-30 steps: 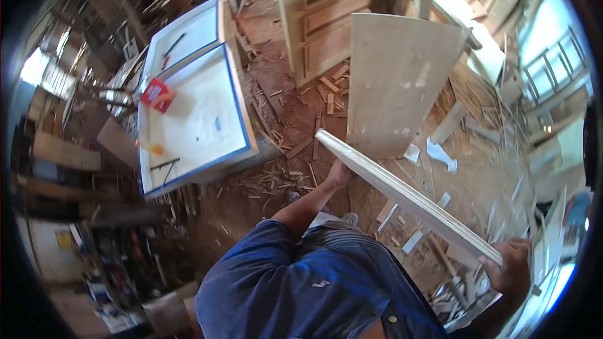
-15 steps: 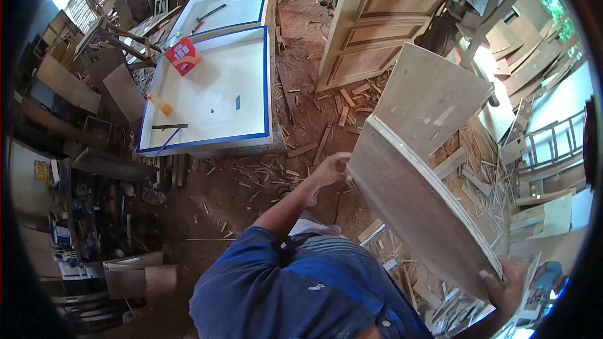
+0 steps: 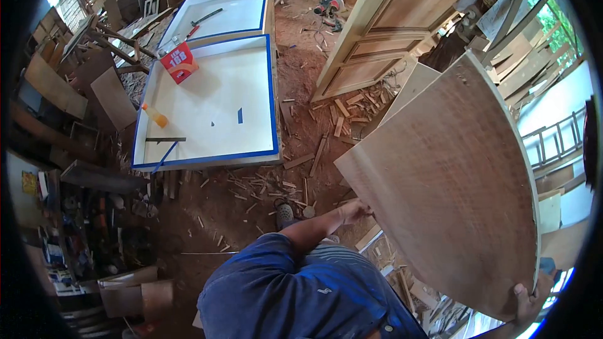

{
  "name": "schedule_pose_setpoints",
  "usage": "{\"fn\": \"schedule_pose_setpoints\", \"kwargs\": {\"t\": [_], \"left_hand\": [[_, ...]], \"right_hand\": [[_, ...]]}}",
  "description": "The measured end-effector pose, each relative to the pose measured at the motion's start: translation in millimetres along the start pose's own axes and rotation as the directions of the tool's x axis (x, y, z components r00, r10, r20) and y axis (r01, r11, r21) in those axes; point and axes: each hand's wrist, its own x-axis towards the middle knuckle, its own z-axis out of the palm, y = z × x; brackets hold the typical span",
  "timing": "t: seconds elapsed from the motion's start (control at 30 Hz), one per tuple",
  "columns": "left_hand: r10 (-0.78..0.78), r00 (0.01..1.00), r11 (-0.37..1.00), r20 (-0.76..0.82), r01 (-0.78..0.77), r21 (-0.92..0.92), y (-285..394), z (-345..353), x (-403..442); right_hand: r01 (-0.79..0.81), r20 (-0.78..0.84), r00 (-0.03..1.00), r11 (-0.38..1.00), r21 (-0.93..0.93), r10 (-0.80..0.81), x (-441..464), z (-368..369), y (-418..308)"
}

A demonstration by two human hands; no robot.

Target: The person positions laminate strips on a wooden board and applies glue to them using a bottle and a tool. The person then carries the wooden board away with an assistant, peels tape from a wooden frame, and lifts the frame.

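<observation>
A large brown plywood sheet (image 3: 452, 188) is tilted up in front of me on the right, its broad face turned toward the camera. My left hand (image 3: 356, 211) grips its lower left edge, with the fingertips partly hidden behind the sheet. At the bottom right corner my right hand (image 3: 526, 301) is closed over the edge, thumb on the near face. Another pale board (image 3: 411, 88) stands behind the sheet and is mostly covered by it.
A panelled wooden door (image 3: 377, 31) stands upright beyond the sheet. On the left, a blue-taped white panel (image 3: 207, 141) bears a red box (image 3: 179, 63) and an orange bottle (image 3: 155, 115). Wood offcuts (image 3: 352, 110) litter the dirt floor, and a power tool (image 3: 330, 4) lies farther back.
The plywood sheet has swung from nearly edge-on to showing its broad face, covering more of the board behind. My left hand has moved down and right with it; my right hand has shifted right.
</observation>
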Motion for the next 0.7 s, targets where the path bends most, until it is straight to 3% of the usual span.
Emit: {"fn": "schedule_pose_setpoints", "kwargs": {"t": [0.07, 0.17, 0.27, 0.3, 0.37, 0.43, 0.6, 0.67, 0.7], "left_hand": [[-0.022, 1.000, 0.998, 0.017, 0.021, 0.066, 9.9, -0.3, -5.2], [-0.092, 0.996, 0.993, -0.015, 0.093, 0.074, 45.9, 40.4, -27.1], [-0.110, 0.990, 0.991, -0.085, 0.116, 0.069, 65.1, 64.8, -34.9], [-0.109, 0.991, 0.989, -0.074, 0.115, 0.088, 65.2, 63.0, -31.2], [-0.157, 0.984, 0.968, -0.079, 0.169, 0.183, 65.0, 57.3, -16.4], [-0.266, 0.950, 0.891, -0.164, 0.307, 0.333, 76.6, 66.8, -3.9], [-0.265, 0.943, 0.849, -0.202, 0.327, 0.414, 46.7, 81.6, 27.7], [-0.316, 0.926, 0.841, -0.204, 0.373, 0.392, 32.7, 91.2, 40.3], [-0.321, 0.921, 0.833, -0.222, 0.386, 0.396, 23.2, 90.1, 46.3]], "right_hand": [[-0.058, -0.024, 0.998, 0.998, 0.025, 0.059, -11.5, 1.5, 0.7], [-0.184, -0.163, 0.955, 0.927, 0.327, 0.247, -31.2, 19.9, -21.6], [-0.299, -0.139, 0.915, 0.869, 0.394, 0.377, -37.0, 18.4, -54.9], [-0.244, -0.147, 0.893, 0.733, 0.635, 0.425, -41.2, 31.2, -58.2], [-0.371, -0.047, 0.892, 0.788, 0.491, 0.449, -55.0, 22.3, -9.2], [-0.406, -0.026, 0.885, 0.798, 0.445, 0.465, -59.3, 10.1, -11.9], [-0.229, -0.278, 0.880, 0.856, 0.463, 0.386, -48.2, 44.3, 64.2], [-0.229, -0.281, 0.888, 0.881, 0.415, 0.363, -47.7, 52.0, 109.9], [-0.317, -0.199, 0.876, 0.836, 0.448, 0.439, -48.5, 53.2, 132.2]]}}
